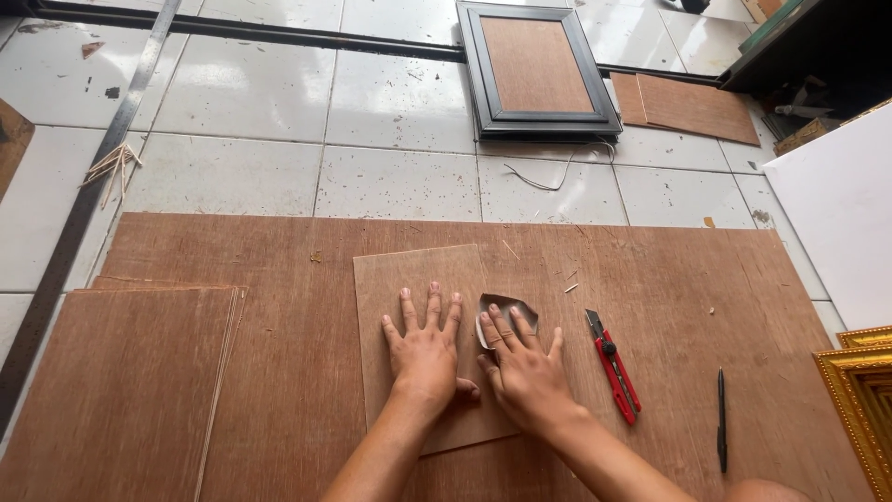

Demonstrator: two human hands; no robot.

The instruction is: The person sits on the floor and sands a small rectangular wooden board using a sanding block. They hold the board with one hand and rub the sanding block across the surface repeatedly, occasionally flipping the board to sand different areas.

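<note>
My left hand (426, 349) lies flat, fingers spread, on a small thin brown board (409, 279) that rests on a large plywood sheet (279, 251). My right hand (520, 367) presses a folded piece of grey sandpaper (502, 305) against the small board's right edge, fingers over the paper. Both forearms reach in from the bottom of the view.
A red utility knife (613, 367) and a black pen (722, 418) lie right of my right hand. A stack of thin boards (121, 390) sits at left, a long metal ruler (79, 214) beyond it. A black picture frame (537, 70), gold frame corner (864, 390) and white panel (836, 214) lie around the tiled floor.
</note>
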